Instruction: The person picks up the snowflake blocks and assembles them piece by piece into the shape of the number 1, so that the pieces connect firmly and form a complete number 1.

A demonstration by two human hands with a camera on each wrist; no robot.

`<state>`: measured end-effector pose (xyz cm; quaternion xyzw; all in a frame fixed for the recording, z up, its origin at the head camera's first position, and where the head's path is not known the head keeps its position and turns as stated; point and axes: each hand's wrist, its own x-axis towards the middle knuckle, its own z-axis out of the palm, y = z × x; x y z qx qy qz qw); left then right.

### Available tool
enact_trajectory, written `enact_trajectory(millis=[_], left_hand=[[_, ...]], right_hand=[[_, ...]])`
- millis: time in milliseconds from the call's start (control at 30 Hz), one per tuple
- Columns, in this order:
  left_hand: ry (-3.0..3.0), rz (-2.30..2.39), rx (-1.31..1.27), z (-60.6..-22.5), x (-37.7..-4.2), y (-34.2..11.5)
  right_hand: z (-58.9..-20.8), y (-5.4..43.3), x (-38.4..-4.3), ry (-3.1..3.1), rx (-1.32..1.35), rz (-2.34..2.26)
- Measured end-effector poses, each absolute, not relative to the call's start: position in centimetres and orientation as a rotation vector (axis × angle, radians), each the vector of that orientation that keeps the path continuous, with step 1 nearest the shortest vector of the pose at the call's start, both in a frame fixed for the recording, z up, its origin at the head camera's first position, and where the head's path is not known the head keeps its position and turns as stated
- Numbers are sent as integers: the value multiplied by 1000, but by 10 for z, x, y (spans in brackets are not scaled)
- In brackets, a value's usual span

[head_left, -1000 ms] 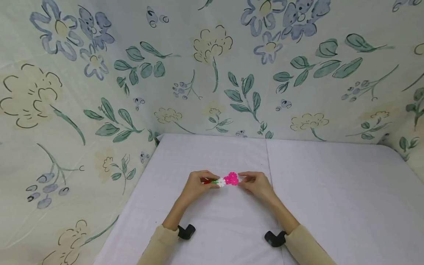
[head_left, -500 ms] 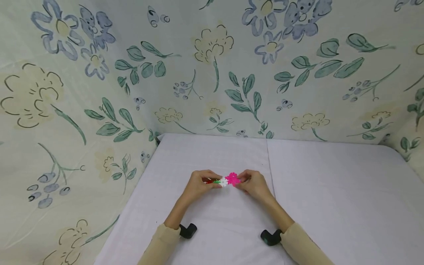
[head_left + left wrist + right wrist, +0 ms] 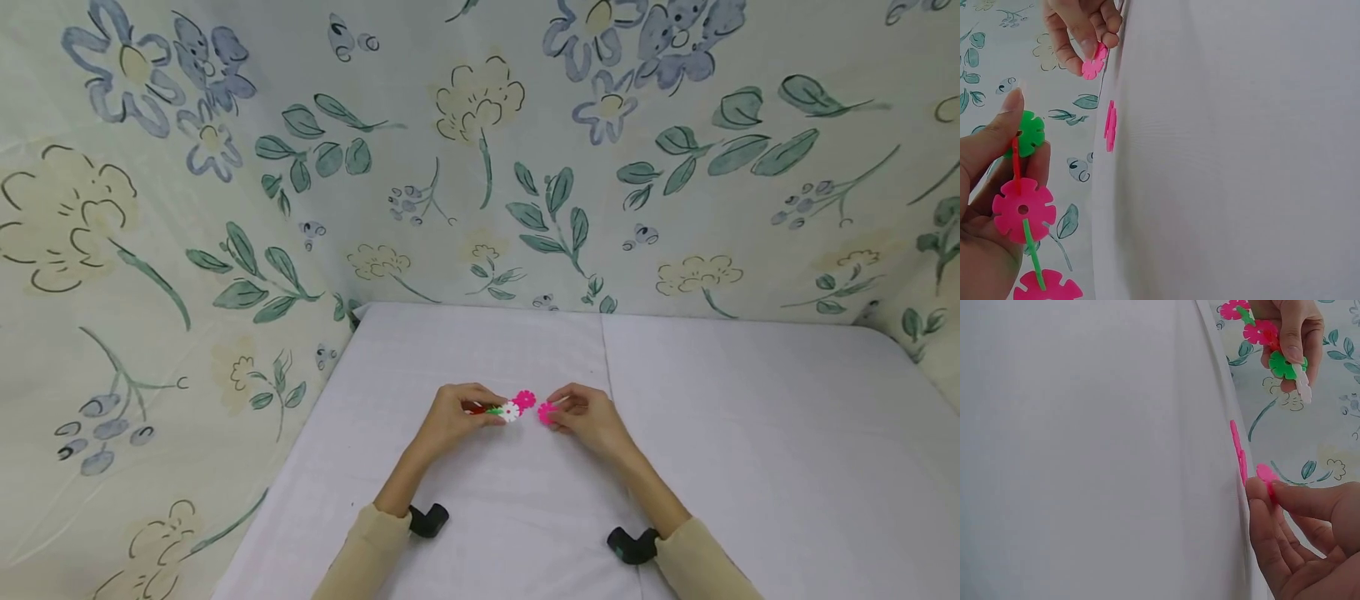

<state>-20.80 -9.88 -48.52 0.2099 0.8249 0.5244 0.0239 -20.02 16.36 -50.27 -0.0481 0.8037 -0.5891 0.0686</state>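
Observation:
My left hand [image 3: 450,421] holds a chain of interlocking flower-shaped plastic discs. In the left wrist view its thumb and fingers pinch a green disc [image 3: 1034,132], linked by a red disc [image 3: 1016,165] to a pink disc [image 3: 1007,212] and more below. A white disc [image 3: 1302,386] stands out from the chain's end in the right wrist view. Between thumb and fingertips, my right hand [image 3: 596,421] pinches a single pink disc [image 3: 546,413], apart from the chain. Loose pink discs [image 3: 1239,453] lie on the table between the hands, seen edge-on.
White cloth covers the table [image 3: 750,433], with a crease running front to back. Floral fabric [image 3: 480,167] hangs behind and along the left side. Each wrist wears a black camera mount [image 3: 633,546].
My right hand has reached in to the pink discs, taken one, and drawn it slightly to the right. The left hand stays almost in place with the chain.

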Motion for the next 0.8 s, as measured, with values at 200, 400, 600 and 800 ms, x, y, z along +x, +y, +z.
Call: enact_trajectory(millis=[200, 400, 600, 800], left_hand=[[2546, 1606, 666, -485, -211, -96], [2547, 1570, 683, -483, -213, -90], [2519, 1584, 690, -481, -213, -85], [2501, 1587, 688, -478, -212, -80]], right_hand=[[-496, 171, -193, 2406, -93, -1839], [-492, 175, -187, 2402, -218, -1918], [-493, 175, -182, 2380, -352, -1993], [-494, 172, -177, 2410, -406, -2004]])
